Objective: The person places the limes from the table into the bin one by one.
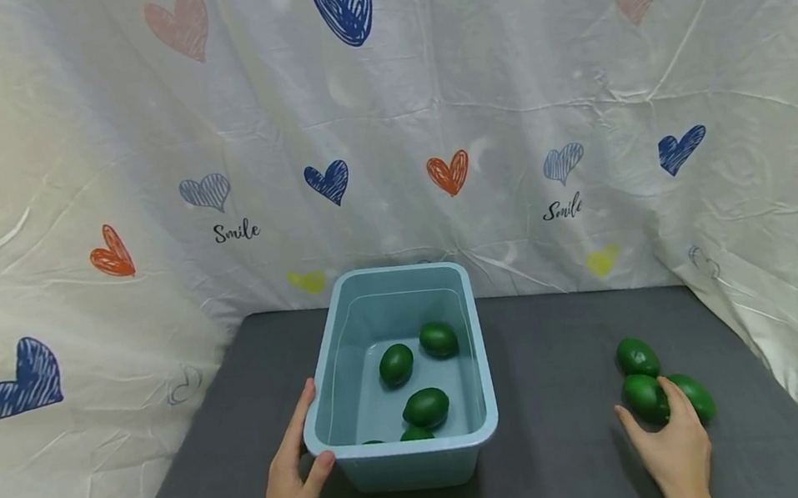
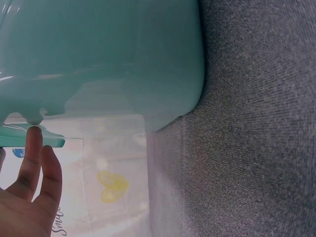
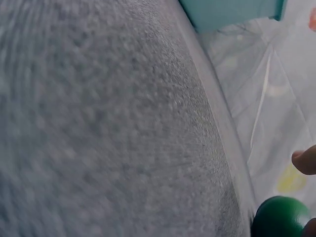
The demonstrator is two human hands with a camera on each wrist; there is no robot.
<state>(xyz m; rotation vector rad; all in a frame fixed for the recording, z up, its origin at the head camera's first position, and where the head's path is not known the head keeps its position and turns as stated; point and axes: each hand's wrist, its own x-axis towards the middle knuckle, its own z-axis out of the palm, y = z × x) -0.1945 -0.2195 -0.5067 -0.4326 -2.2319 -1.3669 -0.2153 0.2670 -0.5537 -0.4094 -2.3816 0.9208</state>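
Right hand (image 1: 670, 445) spread over the near-left fruit (image 1: 643, 402), left hand (image 1: 290, 490) at the bin (image 1: 402, 448)

I have three smooth green fruits on the grey surface (image 1: 552, 380), well to the right of the bin. The near-left fruit sits close against the far fruit (image 1: 637, 356), which lies toward the bin's far end, and the right-hand fruit (image 1: 694, 397), on the side away from the bin. More green fruits (image 1: 397, 364) lie inside the bin.

The right fingers are spread about the near-left fruit; the thumb, on the side toward the bin, stands apart from it, so I read no grip. The left fingers, nearly straight, brace the bin's near-left corner; how hard they press I cannot tell.

To do this well, I would work a fingertip between the near-left and right-hand fruits, so that only one is caught. The thumb should close low from the bin's side, with an even squeeze, since a rounded skin could roll. A straight lift first should spare the neighbours a knock. At the bin, a light touch should suffice.
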